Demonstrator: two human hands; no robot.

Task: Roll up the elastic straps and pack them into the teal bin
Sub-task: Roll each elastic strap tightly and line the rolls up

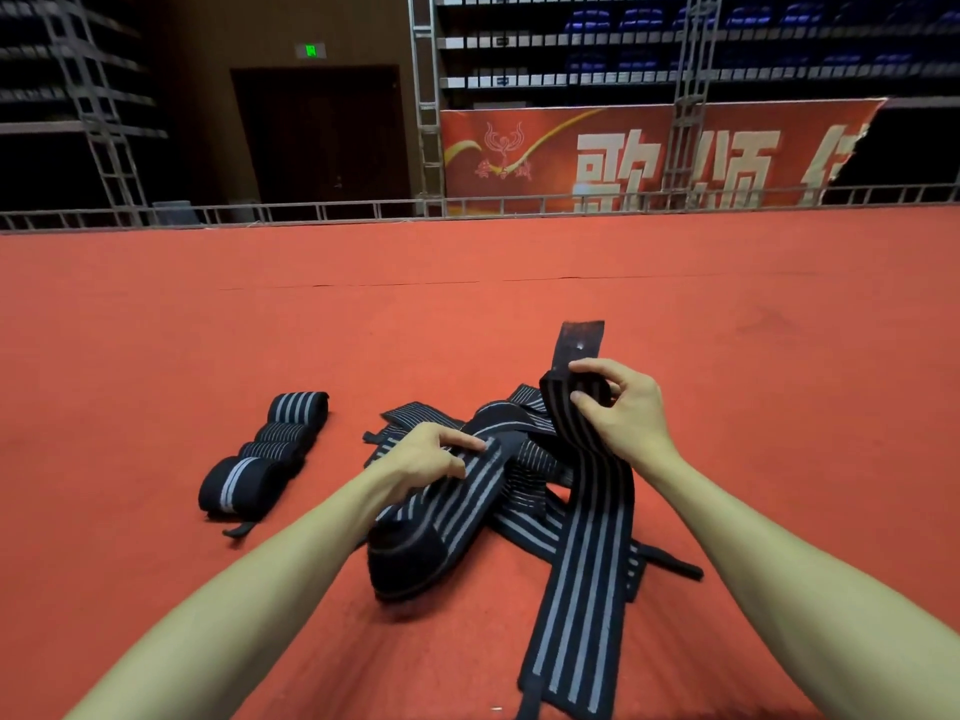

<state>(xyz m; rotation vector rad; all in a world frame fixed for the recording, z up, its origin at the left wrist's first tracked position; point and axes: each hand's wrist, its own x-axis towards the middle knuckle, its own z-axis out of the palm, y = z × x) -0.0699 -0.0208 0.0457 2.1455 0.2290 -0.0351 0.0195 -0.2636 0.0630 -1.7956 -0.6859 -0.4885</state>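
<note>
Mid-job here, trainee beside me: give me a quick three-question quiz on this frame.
1. True or false: every strap on the red carpet is already rolled.
2. The long strap has its black end raised by: A the right hand, B neither hand, C both hands.
3. Fill in: the rolled straps lie in a row on the person's ____ side.
Key: 1 false; 2 A; 3 left.

Even, warm light falls on the red carpet (467, 314) in the lower frame; the upper left is dim. Wide-angle bending curves the edges, and the upper-right banner (649, 153) looks soft.
</note>
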